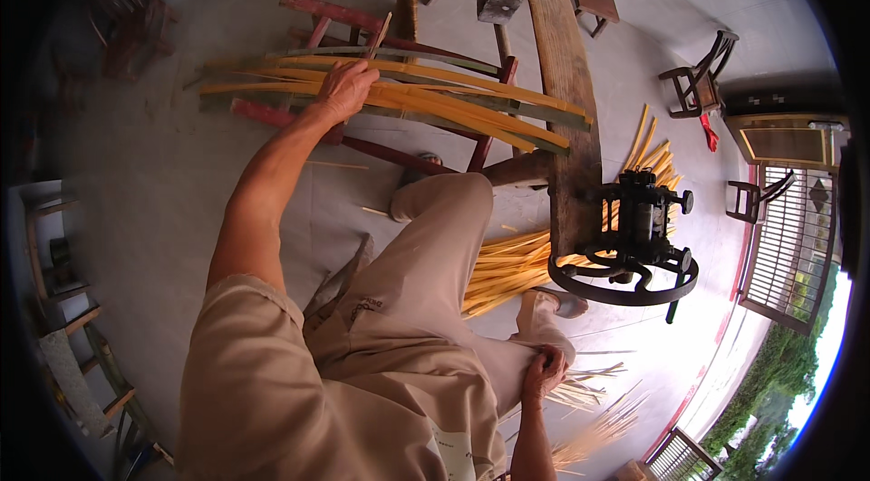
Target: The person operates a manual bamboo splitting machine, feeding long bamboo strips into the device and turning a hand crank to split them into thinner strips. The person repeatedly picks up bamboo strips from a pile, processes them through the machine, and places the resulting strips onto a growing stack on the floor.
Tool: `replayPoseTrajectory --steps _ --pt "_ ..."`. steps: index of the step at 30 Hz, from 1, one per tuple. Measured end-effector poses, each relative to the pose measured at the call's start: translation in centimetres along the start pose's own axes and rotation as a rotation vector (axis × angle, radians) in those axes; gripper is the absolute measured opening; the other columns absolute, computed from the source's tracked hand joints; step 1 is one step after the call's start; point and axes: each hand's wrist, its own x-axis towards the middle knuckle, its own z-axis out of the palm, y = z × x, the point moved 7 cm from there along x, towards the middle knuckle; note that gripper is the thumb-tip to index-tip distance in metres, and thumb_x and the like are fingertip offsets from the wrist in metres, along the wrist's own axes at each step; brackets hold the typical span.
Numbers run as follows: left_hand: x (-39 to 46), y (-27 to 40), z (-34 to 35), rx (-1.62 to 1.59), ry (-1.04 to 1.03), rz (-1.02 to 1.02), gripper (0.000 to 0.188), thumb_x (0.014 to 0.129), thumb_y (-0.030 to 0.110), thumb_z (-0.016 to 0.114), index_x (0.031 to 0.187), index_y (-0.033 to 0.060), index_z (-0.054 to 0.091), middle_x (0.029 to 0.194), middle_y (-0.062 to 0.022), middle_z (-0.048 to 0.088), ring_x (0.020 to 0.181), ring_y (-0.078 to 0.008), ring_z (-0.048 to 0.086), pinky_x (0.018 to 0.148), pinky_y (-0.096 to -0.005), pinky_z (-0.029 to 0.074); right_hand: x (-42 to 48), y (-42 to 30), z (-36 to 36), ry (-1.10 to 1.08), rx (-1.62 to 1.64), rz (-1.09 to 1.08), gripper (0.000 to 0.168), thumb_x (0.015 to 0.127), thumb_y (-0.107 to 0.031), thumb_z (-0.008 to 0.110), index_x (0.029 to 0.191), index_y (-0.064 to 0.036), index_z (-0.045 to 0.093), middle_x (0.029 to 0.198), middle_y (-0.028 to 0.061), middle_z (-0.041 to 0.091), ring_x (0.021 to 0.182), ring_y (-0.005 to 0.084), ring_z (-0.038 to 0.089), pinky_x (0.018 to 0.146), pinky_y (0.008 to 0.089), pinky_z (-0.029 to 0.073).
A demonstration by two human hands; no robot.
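Note:
My left hand (348, 88) lies over long split bamboo strips (435, 97), its fingers bent around some of them; its fingertips are partly hidden. The strips, yellow on one side and some green, lie across a red wooden frame (408, 158), their right ends over a thick wooden beam (567, 66). A short upright stick (382, 29) stands beside the fingers. My right hand (546, 372) rests curled against my trouser leg at the knee; whether it grips the cloth does not show. A black metal machine with rollers and a handwheel (639, 226) is mounted at the beam's near end.
Bundles of yellow strips (510, 270) lie on the floor beneath the beam and machine. Thinner strips (591, 426) spread at the lower right. A stool (595, 1) and chairs (697, 83) stand beyond the beam, another chair (136, 25) at upper left. A wooden rack (88, 365) stands at lower left.

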Motion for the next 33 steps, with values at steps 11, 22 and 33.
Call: replayPoseTrajectory --steps 11,22,33 --pt "-3.3 6.2 -7.2 -0.106 0.034 0.121 0.021 0.093 0.012 0.063 0.112 0.0113 0.055 0.099 -0.0133 0.059 0.090 -0.0389 0.062 0.076 -0.0470 0.052 0.1 -0.6 -0.4 0.071 0.076 -0.041 0.019 0.083 -0.012 0.062 0.100 -0.017 0.068 0.097 0.0005 0.068 0.104 0.0269 0.058 0.094 0.0461 0.038" --pt "-10.8 27.2 -14.2 -0.288 -0.100 0.189 0.032 0.093 0.005 0.063 0.124 0.0053 0.060 0.093 -0.0143 0.061 0.078 -0.0369 0.064 0.065 -0.0429 0.052 6.0 2.1 -9.1 0.403 0.942 0.278 0.044 0.099 -0.023 0.062 0.136 -0.003 0.050 0.108 0.0082 0.063 0.099 0.0151 0.056 0.091 0.0302 0.046" --pt "-11.3 27.7 -9.1 -0.338 -0.192 0.136 0.028 0.095 0.005 0.058 0.123 -0.0006 0.060 0.096 -0.0178 0.064 0.082 -0.0394 0.065 0.069 -0.0442 0.053 18.4 -4.2 -18.2 0.400 0.135 -0.185 0.055 0.085 -0.023 0.072 0.135 -0.009 0.054 0.123 0.0129 0.062 0.117 0.0312 0.059 0.101 0.0465 0.040"
